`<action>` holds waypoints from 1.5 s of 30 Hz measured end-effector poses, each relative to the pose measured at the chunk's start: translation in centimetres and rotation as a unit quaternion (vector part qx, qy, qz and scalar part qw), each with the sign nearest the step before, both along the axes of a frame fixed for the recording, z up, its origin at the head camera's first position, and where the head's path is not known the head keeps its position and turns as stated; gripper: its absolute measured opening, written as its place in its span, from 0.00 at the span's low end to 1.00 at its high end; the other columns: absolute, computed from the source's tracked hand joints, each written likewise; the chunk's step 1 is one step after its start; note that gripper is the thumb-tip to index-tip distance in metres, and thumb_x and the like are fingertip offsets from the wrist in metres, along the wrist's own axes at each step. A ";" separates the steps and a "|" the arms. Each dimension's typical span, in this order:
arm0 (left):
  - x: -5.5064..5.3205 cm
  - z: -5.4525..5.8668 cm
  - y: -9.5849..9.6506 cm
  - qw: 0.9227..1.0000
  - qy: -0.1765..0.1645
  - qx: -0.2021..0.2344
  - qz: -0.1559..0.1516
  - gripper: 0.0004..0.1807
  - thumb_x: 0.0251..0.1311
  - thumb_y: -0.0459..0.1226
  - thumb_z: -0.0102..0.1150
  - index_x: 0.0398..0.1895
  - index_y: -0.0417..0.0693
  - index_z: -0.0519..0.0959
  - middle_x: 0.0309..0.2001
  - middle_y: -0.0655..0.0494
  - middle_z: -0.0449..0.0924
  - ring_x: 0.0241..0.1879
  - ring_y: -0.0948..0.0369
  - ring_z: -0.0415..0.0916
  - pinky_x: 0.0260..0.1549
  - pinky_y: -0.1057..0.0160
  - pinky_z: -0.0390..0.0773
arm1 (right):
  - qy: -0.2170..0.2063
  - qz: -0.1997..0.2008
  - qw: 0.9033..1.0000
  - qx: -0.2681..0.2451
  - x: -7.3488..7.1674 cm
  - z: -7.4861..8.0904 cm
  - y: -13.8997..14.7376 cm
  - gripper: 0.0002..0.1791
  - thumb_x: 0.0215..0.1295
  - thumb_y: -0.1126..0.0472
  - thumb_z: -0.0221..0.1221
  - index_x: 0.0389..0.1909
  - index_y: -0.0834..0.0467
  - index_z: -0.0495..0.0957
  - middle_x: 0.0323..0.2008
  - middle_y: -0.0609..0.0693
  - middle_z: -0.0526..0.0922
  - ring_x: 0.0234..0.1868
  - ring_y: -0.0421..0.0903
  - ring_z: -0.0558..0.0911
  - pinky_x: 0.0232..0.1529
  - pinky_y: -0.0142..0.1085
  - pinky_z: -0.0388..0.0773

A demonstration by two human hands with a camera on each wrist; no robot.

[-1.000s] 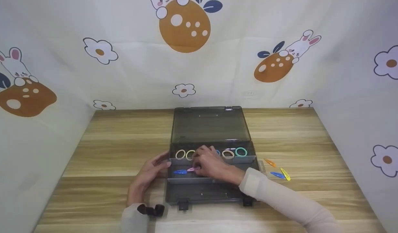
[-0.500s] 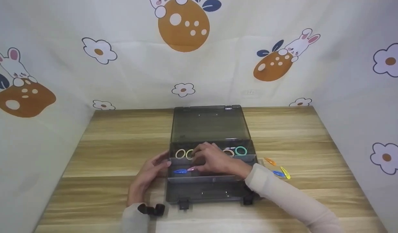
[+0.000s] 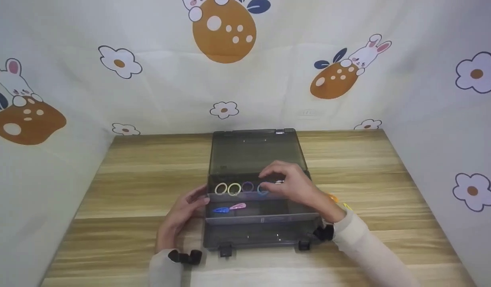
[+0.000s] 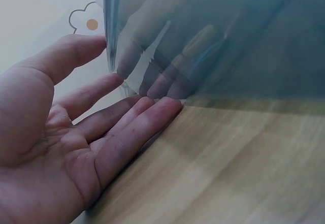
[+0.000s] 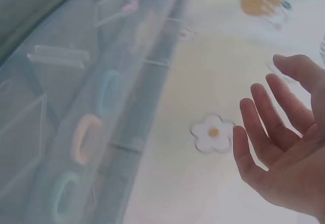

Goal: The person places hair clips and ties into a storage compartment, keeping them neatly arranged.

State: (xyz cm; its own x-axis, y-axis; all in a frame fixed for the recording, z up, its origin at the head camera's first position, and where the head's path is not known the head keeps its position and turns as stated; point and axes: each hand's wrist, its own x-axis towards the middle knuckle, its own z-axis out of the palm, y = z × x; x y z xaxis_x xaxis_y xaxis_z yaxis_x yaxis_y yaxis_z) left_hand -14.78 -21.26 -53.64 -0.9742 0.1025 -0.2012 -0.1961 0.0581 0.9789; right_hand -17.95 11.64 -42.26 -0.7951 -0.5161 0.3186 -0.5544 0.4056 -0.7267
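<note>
An open, dark translucent plastic box has its lid laid back. My left hand touches its left wall; in the left wrist view the fingertips of that hand meet the clear side, thumb at the upright edge. In the middle compartment lie a blue snap hair clip and a pink one, end to end. Several ring-shaped hair ties stand in the back row, including a pale yellow one. Over that row's right part hovers my right hand, fingers apart and holding nothing, covering some rings.
Right of the box, an orange clip and a yellow clip show partly behind the right forearm on the wooden table. Two black latches, one of them the left latch, stick out at the box's front. Patterned cloth walls the table.
My right hand has let go of the pink clip, which stays in the middle compartment, and has moved up and right. More rings now show. The left hand stays at the box's side.
</note>
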 end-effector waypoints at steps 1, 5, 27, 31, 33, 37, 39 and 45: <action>0.0 0.0 -0.1 1.000 0.000 -0.001 -0.001 0.32 0.62 0.33 0.64 0.70 0.38 0.68 0.70 0.40 0.71 0.70 0.48 0.69 0.67 0.62 0.69 | -0.002 -0.007 1.000 -0.008 0.1 0.2 0.5 0.09 0.57 0.61 0.72 0.39 0.56 0.88 0.41 0.49 0.88 0.47 0.47 0.85 0.52 0.37 0.82; -0.1 0.0 -0.3 1.000 0.002 -0.004 -0.001 0.32 0.62 0.33 0.64 0.70 0.38 0.69 0.70 0.41 0.71 0.70 0.49 0.68 0.67 0.63 0.69 | -0.022 -0.032 0.999 -0.037 0.5 0.7 2.3 0.09 0.57 0.63 0.71 0.40 0.56 0.88 0.41 0.51 0.88 0.45 0.44 0.85 0.49 0.34 0.83; 0.0 0.1 -0.3 1.000 0.009 0.016 -0.021 0.33 0.65 0.32 0.61 0.72 0.34 0.65 0.72 0.36 0.67 0.69 0.45 0.68 0.57 0.74 0.72 | -0.054 -0.173 0.983 -0.029 0.3 -2.3 12.1 0.10 0.59 0.66 0.69 0.43 0.56 0.87 0.44 0.56 0.88 0.46 0.34 0.82 0.46 0.26 0.78; 0.1 0.0 -0.1 1.000 0.007 0.015 -0.013 0.32 0.64 0.32 0.61 0.71 0.35 0.66 0.71 0.37 0.68 0.69 0.46 0.68 0.57 0.74 0.72 | -0.057 -0.188 0.980 0.007 0.1 -3.3 13.5 0.10 0.59 0.65 0.69 0.43 0.57 0.87 0.44 0.54 0.88 0.46 0.34 0.81 0.47 0.30 0.79; 0.1 -0.1 -0.1 1.000 0.006 0.017 -0.009 0.32 0.64 0.31 0.61 0.71 0.36 0.67 0.71 0.38 0.68 0.69 0.46 0.69 0.57 0.74 0.72 | -0.060 -0.192 0.979 0.025 0.0 -3.8 14.2 0.10 0.60 0.65 0.69 0.43 0.59 0.87 0.44 0.54 0.88 0.46 0.38 0.82 0.46 0.31 0.80; 0.1 -0.2 0.1 1.000 0.002 0.020 -0.008 0.32 0.64 0.31 0.62 0.71 0.37 0.67 0.71 0.39 0.69 0.69 0.46 0.69 0.57 0.72 0.73 | -0.065 -0.204 0.975 0.053 -0.2 -4.8 15.5 0.11 0.60 0.64 0.69 0.44 0.62 0.86 0.43 0.56 0.88 0.43 0.40 0.82 0.43 0.30 0.79; 0.1 -0.2 0.1 1.000 -0.001 0.020 -0.006 0.32 0.64 0.31 0.61 0.71 0.37 0.67 0.71 0.39 0.69 0.69 0.46 0.69 0.57 0.73 0.74 | -0.072 -0.209 0.973 0.064 -0.2 -5.2 16.1 0.12 0.60 0.62 0.69 0.44 0.62 0.86 0.43 0.56 0.88 0.42 0.39 0.82 0.41 0.28 0.78; 0.0 0.0 0.1 1.000 0.003 0.018 -0.006 0.31 0.64 0.31 0.61 0.71 0.36 0.67 0.70 0.39 0.70 0.68 0.46 0.70 0.57 0.74 0.73 | -0.108 -0.198 0.969 0.096 -0.2 -6.3 17.3 0.14 0.60 0.62 0.70 0.46 0.62 0.86 0.46 0.58 0.87 0.47 0.50 0.83 0.43 0.32 0.82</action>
State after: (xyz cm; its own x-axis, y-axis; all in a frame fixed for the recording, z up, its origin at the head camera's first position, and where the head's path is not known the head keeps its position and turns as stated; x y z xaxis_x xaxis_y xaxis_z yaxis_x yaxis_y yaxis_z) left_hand -14.76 -21.18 -53.69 -0.9739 0.1211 -0.1917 -0.1902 0.0243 0.9814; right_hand -18.18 28.95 -48.60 -0.9805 -0.1899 0.0510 -0.1708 0.6947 -0.6988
